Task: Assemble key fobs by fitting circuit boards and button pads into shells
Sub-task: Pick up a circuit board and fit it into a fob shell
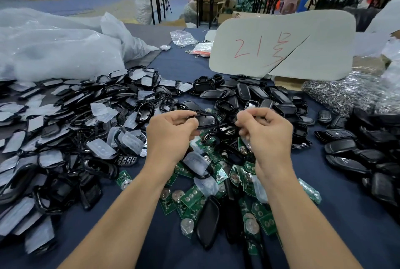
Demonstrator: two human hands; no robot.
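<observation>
Here, left hand (171, 131) pinches a glossy black rounded shell (206, 120); right hand (267, 131) curled, its contents unclear.

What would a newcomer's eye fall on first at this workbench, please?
Probably the two hands mid-frame: the left hand grips a glossy black plastic shell, with the right hand curled close beside it. Behind them stands a grey board with red handwriting, and a heap of green circuit boards lies between the forearms.

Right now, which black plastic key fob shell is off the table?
The black plastic shell pinched in the left hand, raised above the green circuit boards; the rest lie piled.
</observation>
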